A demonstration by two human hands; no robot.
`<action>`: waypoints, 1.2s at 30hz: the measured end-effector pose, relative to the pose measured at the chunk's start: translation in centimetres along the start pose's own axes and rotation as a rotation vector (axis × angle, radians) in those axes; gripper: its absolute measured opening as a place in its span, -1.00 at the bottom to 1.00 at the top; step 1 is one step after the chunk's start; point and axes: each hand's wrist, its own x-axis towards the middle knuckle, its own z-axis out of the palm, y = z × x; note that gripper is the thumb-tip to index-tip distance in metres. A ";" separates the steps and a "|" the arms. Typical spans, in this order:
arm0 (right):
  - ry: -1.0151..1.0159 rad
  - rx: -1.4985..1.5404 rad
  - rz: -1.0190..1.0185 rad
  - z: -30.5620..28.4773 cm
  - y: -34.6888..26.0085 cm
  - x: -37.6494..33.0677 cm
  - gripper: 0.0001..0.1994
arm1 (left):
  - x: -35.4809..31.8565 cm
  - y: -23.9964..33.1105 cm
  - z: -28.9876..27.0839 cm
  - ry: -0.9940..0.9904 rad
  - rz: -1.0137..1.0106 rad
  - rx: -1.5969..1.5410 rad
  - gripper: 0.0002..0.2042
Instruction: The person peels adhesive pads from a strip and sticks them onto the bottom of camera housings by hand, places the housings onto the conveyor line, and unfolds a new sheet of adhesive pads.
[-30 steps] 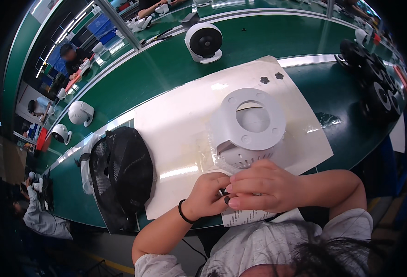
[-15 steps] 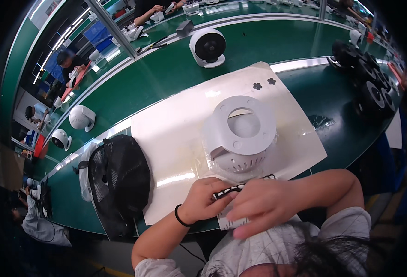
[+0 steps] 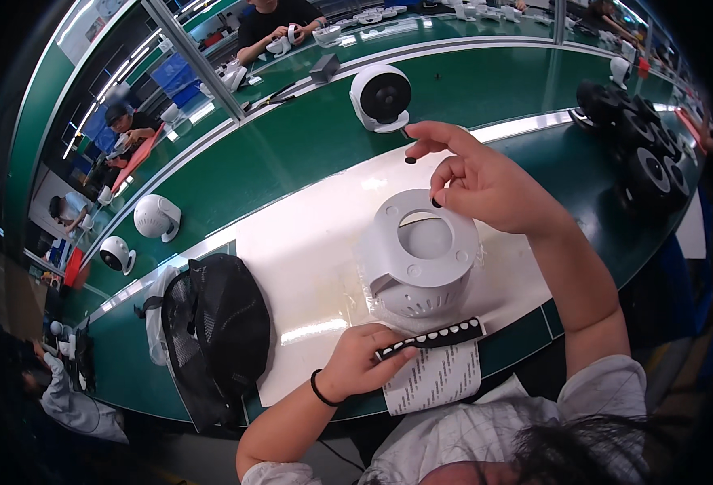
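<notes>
White round housing [image 3: 423, 263] with the ring-shaped top sits centre frame on the pale mat [image 3: 308, 267] on the green counter [image 3: 292, 145], still partly in its clear plastic wrap. Looks like the sticking-on-the-little-black-pads step: right hand [image 3: 486, 182] is up over the far rim of the ring, thumb and forefinger pinched nearly closed on a tiny black dot [image 3: 436, 202] right at the ring's surface, other fingers spread open. Left hand [image 3: 360, 360] is lower centre, curled closed around one end of a black strip [image 3: 431, 337] of pads lying over a striped backing sheet [image 3: 433, 376] at the counter edge. My guess is the next bit needs the dot lined up on one of the small holes in the ring and pressed flat, then another pad peeled off the strip. Hard to say whether the dot is already touching or just above. Another small black dot [image 3: 410, 160] sits on the mat in the upper middle. Black mesh bag [image 3: 215, 335] at lower left hides whatever's under it, and the black round parts [image 3: 643, 153] at upper right are smeared by the lens edge.
</notes>
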 end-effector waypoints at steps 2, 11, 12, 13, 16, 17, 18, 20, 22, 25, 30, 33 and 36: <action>0.016 0.003 -0.027 0.1 0.1 0.0 -0.35 | -0.1 0.0 -0.1 -0.011 -0.015 0.001 -0.86; 0.032 -0.115 -0.006 -0.2 -0.3 -0.3 -0.37 | 0.0 0.0 0.0 -0.004 0.002 -0.006 -0.87; 0.030 -0.114 -0.006 -0.1 -0.4 -0.4 -0.37 | 0.0 -0.1 0.0 -0.003 0.000 -0.011 -0.87; 0.035 -0.246 -0.090 0.0 -0.5 -0.6 -0.36 | 0.0 0.0 -0.1 -0.002 -0.001 -0.010 -0.87; 0.054 -0.543 -0.250 0.8 -1.2 -1.4 -0.36 | 0.1 0.0 -0.1 -0.003 0.005 -0.030 -0.86; 0.067 -0.706 -0.327 1.0 -1.7 -1.8 -0.37 | 0.2 0.0 -0.1 -0.011 0.005 -0.022 -0.86; 0.001 -0.831 -0.297 1.3 -2.4 -2.3 -0.35 | 0.1 0.0 -0.2 -0.016 0.002 -0.012 -0.85; -0.059 -0.870 -0.269 1.8 -3.7 -2.6 -0.37 | -0.2 -0.2 -0.4 -0.033 -0.027 -0.002 -0.85; -0.109 -0.921 -0.232 2.0 -3.8 -2.5 -0.39 | -0.2 -0.3 -0.4 -0.059 -0.042 0.004 -0.85; 0.100 -0.359 -0.213 1.9 -2.5 -0.8 -0.51 | 0.0 -0.3 -0.2 -0.051 -0.020 -0.021 -0.85; -0.019 -0.313 -0.082 2.2 -2.2 1.8 -0.55 | -0.2 -0.4 -0.1 0.014 0.081 -0.046 -0.87; -0.035 -0.232 0.062 3.0 -2.0 1.8 -0.61 | -0.5 -0.9 -0.2 0.009 0.095 -0.045 -0.87; 0.032 -0.315 -0.056 3.4 -0.8 1.0 -0.67 | -0.5 -0.5 -0.4 -0.025 0.052 -0.018 -0.87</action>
